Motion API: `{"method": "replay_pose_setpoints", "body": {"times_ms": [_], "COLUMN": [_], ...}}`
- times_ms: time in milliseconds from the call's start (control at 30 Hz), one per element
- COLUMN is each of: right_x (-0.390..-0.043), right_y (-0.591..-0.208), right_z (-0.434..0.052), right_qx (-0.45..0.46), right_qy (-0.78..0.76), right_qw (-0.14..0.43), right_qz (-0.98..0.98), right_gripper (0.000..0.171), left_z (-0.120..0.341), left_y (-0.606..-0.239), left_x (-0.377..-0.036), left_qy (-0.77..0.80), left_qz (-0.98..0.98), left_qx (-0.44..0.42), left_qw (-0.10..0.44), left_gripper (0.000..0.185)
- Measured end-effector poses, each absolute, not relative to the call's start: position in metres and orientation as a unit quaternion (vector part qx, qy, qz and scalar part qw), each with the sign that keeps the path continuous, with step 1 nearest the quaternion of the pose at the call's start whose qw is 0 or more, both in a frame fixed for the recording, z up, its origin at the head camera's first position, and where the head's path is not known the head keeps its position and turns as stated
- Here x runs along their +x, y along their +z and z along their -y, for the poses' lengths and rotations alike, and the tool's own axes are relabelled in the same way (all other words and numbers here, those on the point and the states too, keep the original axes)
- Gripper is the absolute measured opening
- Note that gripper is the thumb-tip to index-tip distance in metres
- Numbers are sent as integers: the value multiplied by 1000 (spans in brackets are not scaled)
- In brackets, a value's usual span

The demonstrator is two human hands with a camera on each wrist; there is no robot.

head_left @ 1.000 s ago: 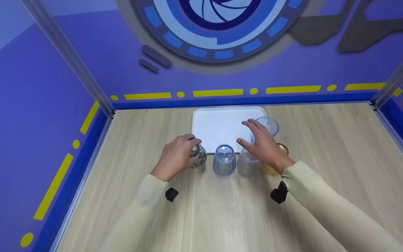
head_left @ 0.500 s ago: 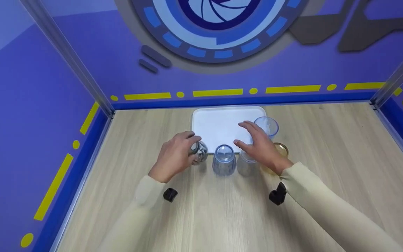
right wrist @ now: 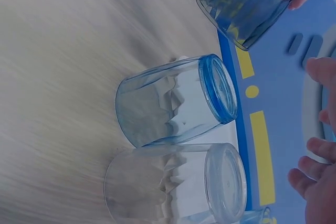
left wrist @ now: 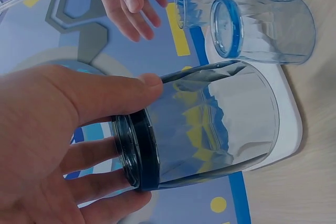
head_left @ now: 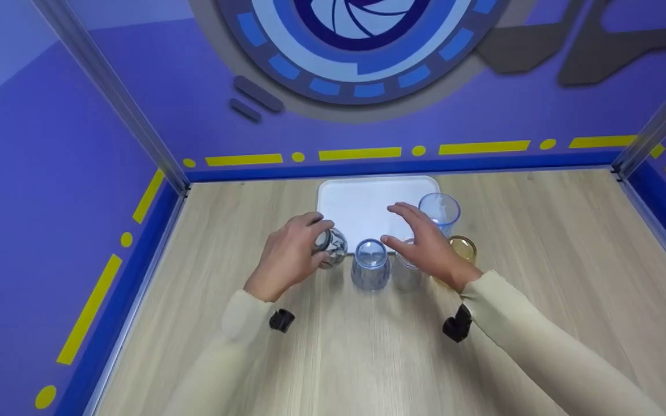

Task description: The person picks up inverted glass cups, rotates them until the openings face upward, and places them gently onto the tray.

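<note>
The left hand grips a dark tinted glass near its base, with the thumb on one side and the fingers curled round the other. The left wrist view shows this glass clear of the table, tilted, with its thick dark base against the palm. It hangs just left of the near left corner of the white tray.

The right hand hovers with its fingers spread and slightly bent, palm down, holding nothing. Directly beneath it stands a clear glass, upside down on the wooden table. The right wrist view shows the clear glass with a gap between its base and the fingertips, so no contact is made.

A blue glass stands upside down between the dark tinted glass and the clear glass, just beside the clear one. In the right wrist view, the blue glass stands next to the tray edge.

To the right of the right hand, an amber glass stands on the table, partly hidden by the hand. A second blue glass stands upright on the right part of the tray, beyond the fingers.

The tray lies at the far middle of the table, close to the purple back wall.
</note>
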State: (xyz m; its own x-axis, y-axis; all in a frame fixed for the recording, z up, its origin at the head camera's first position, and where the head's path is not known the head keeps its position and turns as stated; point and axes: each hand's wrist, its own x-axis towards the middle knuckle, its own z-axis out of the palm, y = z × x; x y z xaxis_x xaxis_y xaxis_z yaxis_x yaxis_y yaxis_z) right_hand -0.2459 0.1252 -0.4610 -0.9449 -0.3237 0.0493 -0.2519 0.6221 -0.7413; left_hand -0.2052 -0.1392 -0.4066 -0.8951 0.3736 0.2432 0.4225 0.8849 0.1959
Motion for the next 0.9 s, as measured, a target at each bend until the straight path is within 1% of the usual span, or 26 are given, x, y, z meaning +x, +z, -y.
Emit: {"method": "replay_pose_setpoints", "body": {"times_ms": [333,633,900], "right_x": [-244,-240,-240], "right_y": [-461,-461,-462], "right_z": [-124,-122,-122], "right_qx": [-155,-153,-144], "right_qy": [-403,-412,-413], "right_qw": [64,78,84], "right_qz": [-900,-895,-895], "right_gripper": [68,76,84], "left_z": [138,137,137], "left_y": [-399,-396,-395], "left_x": [-203,-203,-204], "left_qy": [-122,-130,-144], "left_qz": [962,959,959], "left_qx": [-214,-216,-213], "left_qw": [120,130,120], "left_gripper": [49,50,51]}}
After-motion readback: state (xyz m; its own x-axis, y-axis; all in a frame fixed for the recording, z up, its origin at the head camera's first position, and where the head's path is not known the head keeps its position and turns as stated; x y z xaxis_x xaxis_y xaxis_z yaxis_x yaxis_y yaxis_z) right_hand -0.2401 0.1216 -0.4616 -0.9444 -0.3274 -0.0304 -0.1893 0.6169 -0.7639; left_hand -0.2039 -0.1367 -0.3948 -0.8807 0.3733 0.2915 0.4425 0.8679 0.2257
